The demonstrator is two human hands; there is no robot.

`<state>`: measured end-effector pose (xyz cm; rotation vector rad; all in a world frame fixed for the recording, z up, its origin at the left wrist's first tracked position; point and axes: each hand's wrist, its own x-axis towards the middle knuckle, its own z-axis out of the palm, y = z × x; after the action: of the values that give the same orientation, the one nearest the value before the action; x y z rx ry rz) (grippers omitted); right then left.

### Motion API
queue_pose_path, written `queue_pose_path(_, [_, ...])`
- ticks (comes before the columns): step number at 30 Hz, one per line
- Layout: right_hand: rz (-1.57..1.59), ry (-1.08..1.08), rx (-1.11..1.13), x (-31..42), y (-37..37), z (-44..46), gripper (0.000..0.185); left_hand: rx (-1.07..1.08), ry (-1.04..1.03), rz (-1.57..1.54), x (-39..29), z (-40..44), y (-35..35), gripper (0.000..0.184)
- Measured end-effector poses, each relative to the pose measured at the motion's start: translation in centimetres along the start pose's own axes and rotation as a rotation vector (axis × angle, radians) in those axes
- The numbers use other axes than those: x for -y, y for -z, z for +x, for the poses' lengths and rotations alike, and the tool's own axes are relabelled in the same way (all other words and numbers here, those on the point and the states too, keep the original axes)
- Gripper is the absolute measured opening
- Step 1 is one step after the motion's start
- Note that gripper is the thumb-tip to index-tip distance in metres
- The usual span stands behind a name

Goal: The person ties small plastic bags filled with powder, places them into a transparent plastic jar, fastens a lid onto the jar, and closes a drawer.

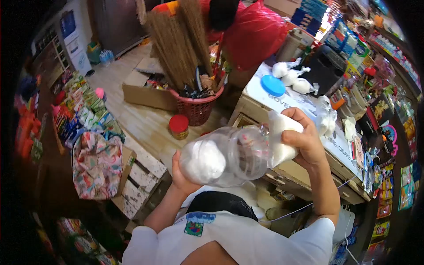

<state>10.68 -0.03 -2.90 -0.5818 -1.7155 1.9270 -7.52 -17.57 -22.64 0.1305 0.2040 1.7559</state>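
From my end I have the left hand [183, 179] with its grip curled around a clear plastic jar [240, 152], which lies tilted in the air in front of the body, mouth toward the right hand [308, 143]. That right grip is closed on a white bag [278, 153], pinched between thumb and fingers right at the jar's mouth; I cannot tell whether it touches the rim. I judge the step in hand to be passing bags through that opening, though whether inward or outward I can't say from this view. Either way, the next move calls for a steady left hold and the soft bag kept in line with the mouth. Counting: one jar, one bag in the right grip, and at least one white bundle [206, 161] inside the jar. On the desk [265, 102] I count one blue lid [273, 85], three tied bags [291, 77] beside it, and a farther white clump [326, 119] I can't separate into a number.
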Motion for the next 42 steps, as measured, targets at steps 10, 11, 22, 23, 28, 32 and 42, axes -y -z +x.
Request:
queue_pose_path(10, [-0.545,0.316,-0.028,-1.7,-2.3,-1.6,0.04,-0.042,0.077,0.0,0.2,0.2,1.5,0.08])
queue_pose_path(11, [-0.643,0.43,-0.014,-2.5,-2.1,-1.3,0.04,-0.045,0.088,0.008,0.2,0.1,1.3,0.08])
queue_pose_path(22, [-0.7,0.211,0.093,-2.7,-3.7,-1.3,0.038,-0.058,-0.001,-0.008,0.1,-0.7,2.4,0.08])
queue_pose_path(23, [-0.649,0.147,0.092,-2.6,-3.6,-1.0,0.037,-0.055,-0.042,0.021,0.1,-0.5,2.6,0.08])
queue_pose_path(28, [-0.706,0.185,0.006,-2.8,-3.6,-0.3,0.035,-0.022,-0.095,0.011,-0.1,-0.7,2.5,0.079])
queue_pose_path(32, [-0.809,0.448,-0.074,-4.9,-3.8,-0.7,0.036,-0.01,-0.03,-0.146,0.9,-0.7,2.1,0.074])
queue_pose_path(42, [-0.579,-0.243,0.126,-3.8,-2.7,-0.8,0.033,-0.067,-0.256,0.103,0.9,-0.6,4.0,0.072])
